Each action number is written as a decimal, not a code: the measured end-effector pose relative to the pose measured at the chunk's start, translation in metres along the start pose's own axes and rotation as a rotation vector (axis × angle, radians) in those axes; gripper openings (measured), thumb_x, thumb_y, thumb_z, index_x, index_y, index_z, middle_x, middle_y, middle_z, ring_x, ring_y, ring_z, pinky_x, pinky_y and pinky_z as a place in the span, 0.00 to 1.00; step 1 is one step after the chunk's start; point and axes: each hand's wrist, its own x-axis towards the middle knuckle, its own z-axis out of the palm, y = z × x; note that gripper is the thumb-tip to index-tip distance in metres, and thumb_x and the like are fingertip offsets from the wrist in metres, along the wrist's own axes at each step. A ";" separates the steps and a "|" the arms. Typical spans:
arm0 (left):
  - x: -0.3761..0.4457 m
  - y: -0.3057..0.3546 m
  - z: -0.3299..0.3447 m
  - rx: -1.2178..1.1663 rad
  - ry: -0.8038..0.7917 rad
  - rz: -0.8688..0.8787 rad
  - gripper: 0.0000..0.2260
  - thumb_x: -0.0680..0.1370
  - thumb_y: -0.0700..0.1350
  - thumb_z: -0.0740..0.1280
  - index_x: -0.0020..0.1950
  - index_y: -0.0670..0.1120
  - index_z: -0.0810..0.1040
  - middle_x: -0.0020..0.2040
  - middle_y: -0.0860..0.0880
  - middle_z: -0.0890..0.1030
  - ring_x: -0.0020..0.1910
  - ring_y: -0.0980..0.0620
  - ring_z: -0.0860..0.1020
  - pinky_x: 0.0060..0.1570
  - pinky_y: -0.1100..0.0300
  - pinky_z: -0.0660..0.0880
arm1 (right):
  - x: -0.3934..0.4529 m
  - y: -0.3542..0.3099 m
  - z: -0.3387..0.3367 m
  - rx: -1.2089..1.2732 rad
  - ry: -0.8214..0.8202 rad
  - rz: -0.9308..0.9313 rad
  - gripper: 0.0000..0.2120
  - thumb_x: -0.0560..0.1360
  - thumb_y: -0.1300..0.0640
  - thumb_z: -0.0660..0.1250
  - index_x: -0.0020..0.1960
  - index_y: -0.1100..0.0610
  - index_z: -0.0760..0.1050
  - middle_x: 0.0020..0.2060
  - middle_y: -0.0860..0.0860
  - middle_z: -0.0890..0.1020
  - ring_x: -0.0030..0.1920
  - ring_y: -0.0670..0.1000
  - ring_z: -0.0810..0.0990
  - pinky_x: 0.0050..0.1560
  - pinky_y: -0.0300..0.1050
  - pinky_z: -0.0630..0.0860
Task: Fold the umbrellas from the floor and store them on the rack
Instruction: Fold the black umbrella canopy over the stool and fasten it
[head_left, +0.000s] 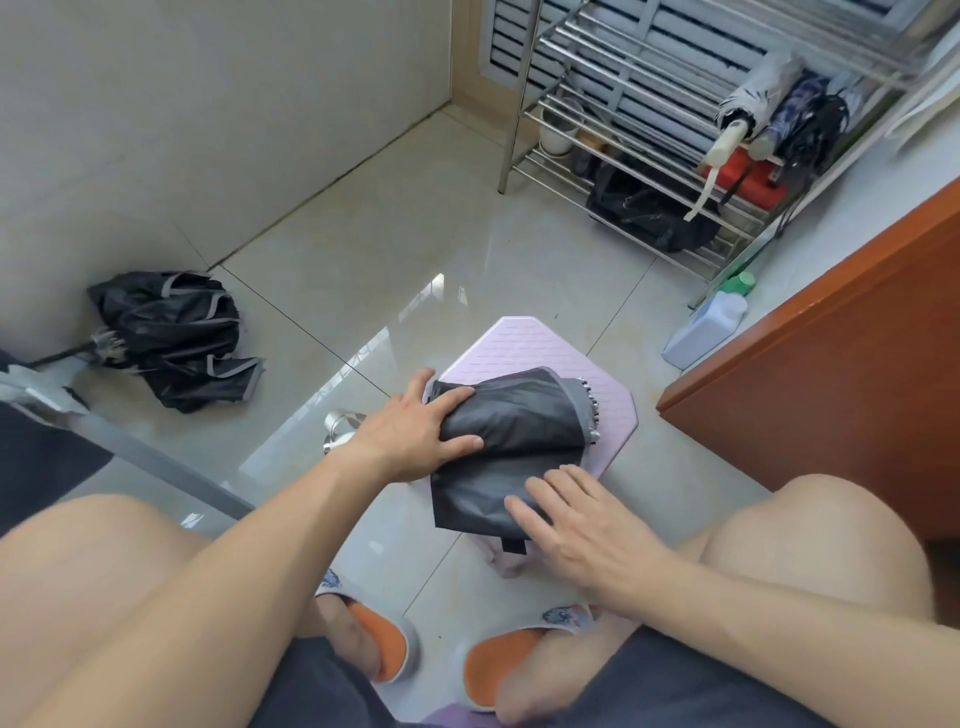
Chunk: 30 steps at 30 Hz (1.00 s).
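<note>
A dark grey umbrella (519, 426), half folded, lies on a pale pink stool (540, 343) in front of me. My left hand (410, 431) presses flat on its left end, fingers spread over the cloth. My right hand (576, 519) lies flat on a loose flap of the canopy at the near edge. A second black umbrella (176, 338) with grey trim lies crumpled on the floor by the left wall. The metal rack (623, 135) stands at the back right with several folded umbrellas (779, 114) on an upper shelf.
A dark bag (644, 208) and a red box (753, 176) sit on the rack's lower shelves. A white bottle (711, 322) with a green cap stands beside a brown wooden panel (831, 353) on the right. My knees and orange slippers (384, 644) frame the stool.
</note>
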 end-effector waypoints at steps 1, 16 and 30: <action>-0.001 0.000 0.000 -0.004 0.003 -0.003 0.35 0.74 0.76 0.58 0.79 0.68 0.54 0.82 0.53 0.47 0.74 0.41 0.67 0.70 0.44 0.69 | 0.002 0.000 0.002 -0.028 0.077 -0.002 0.11 0.77 0.62 0.59 0.58 0.60 0.75 0.45 0.56 0.74 0.41 0.58 0.72 0.48 0.54 0.74; -0.014 0.006 -0.021 -0.267 -0.067 -0.002 0.33 0.77 0.75 0.55 0.79 0.64 0.62 0.82 0.55 0.53 0.81 0.48 0.51 0.79 0.48 0.51 | 0.118 0.105 0.006 0.514 -0.041 0.600 0.13 0.83 0.50 0.59 0.50 0.56 0.79 0.50 0.55 0.82 0.55 0.59 0.78 0.47 0.46 0.66; 0.011 -0.017 -0.012 -0.439 -0.083 -0.027 0.21 0.83 0.61 0.61 0.76 0.63 0.69 0.77 0.52 0.61 0.74 0.49 0.67 0.74 0.49 0.67 | 0.002 -0.084 0.007 2.026 -0.179 1.760 0.17 0.77 0.63 0.71 0.60 0.57 0.66 0.59 0.54 0.74 0.53 0.57 0.80 0.41 0.49 0.80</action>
